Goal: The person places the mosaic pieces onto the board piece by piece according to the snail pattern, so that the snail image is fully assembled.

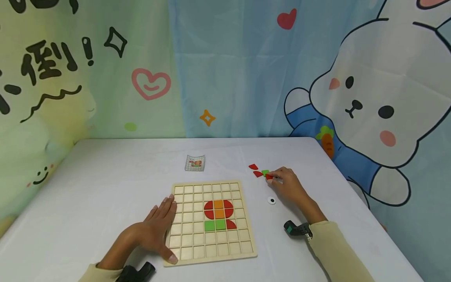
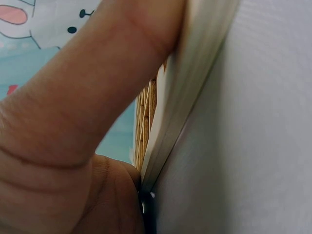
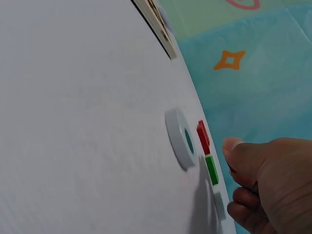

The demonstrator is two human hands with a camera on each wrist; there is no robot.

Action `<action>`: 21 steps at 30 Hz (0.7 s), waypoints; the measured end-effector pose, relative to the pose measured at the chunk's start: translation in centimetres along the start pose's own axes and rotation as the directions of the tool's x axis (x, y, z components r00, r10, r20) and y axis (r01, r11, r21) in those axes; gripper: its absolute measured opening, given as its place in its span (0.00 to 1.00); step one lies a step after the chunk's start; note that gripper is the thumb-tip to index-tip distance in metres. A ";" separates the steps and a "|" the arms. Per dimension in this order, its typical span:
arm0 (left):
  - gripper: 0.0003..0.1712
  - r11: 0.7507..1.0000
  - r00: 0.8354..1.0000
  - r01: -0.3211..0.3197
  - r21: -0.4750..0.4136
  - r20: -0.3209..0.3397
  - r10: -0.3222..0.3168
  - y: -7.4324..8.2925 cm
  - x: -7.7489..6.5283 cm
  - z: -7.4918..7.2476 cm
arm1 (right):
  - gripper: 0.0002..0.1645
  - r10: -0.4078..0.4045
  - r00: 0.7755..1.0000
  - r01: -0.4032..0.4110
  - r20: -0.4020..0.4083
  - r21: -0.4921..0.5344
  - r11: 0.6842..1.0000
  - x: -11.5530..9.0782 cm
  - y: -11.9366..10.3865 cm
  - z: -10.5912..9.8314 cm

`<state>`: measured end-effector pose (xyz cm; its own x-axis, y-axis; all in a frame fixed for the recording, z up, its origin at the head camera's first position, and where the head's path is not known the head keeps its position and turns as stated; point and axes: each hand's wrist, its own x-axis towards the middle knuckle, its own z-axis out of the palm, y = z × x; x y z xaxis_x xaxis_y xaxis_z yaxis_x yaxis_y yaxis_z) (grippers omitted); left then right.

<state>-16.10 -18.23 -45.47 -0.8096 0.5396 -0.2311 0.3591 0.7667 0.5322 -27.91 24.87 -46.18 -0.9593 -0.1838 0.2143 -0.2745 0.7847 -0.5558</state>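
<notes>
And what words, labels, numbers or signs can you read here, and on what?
"倒!" in black on the backdrop, upper left.
Other black characters, backdrop's left and top edges: cut off, unreadable.
Picture card: any print too small to read.
Grid board: none visible.

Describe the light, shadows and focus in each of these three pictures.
Head view: soft, fairly even light, grid lines on the board readable; left wrist view: the left hand looms very close, a soft shadow lying on the table along the edge; right wrist view: dimmer, a darker shadow streak beside the green piece.
</notes>
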 end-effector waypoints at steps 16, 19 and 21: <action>0.85 1.000 1.000 0.006 0.020 0.026 -0.007 1.9 -0.7 -1.3 | 0.16 -0.190 0.980 0.188 0.052 0.038 0.981 -1.1 -4.1 1.2; 0.86 1.000 1.000 0.000 0.004 0.028 -0.001 1.5 -0.5 -1.1 | 0.16 -0.229 0.972 0.228 0.043 0.035 0.973 -1.3 -4.7 1.4; 0.87 1.000 1.000 -0.005 -0.006 0.029 0.005 1.1 -0.4 -0.9 | 0.16 -0.250 0.967 0.249 0.041 0.033 0.968 -1.5 -5.2 1.5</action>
<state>-15.81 -17.86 -44.04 -0.7936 0.5538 -0.2520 0.3606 0.7617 0.5383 -25.10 20.15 -44.85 -0.8621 -0.3982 0.3133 -0.5065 0.6940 -0.5116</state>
